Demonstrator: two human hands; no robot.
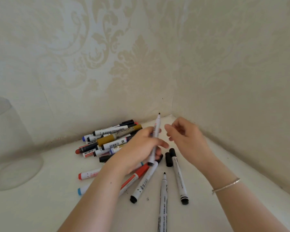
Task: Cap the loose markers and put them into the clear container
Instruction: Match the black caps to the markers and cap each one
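Observation:
My left hand (141, 146) grips an uncapped white marker (155, 139), bare black tip pointing up at the wall corner. My right hand (186, 138) hovers just right of it, fingers loosely curled and holding nothing. A loose black cap (168, 159) lies on the white table beside a capped black marker (178, 175). Another uncapped marker (163, 201) lies near the front. A pile of markers (110, 139) sits behind my left hand. The clear container (12, 144) stands at the far left.
Patterned walls meet in a corner (172, 104) right behind the markers. More markers, red-capped (89, 175), blue-capped (81, 191) and black-capped (145, 181), lie under and around my left forearm. A bracelet (226, 186) circles my right wrist.

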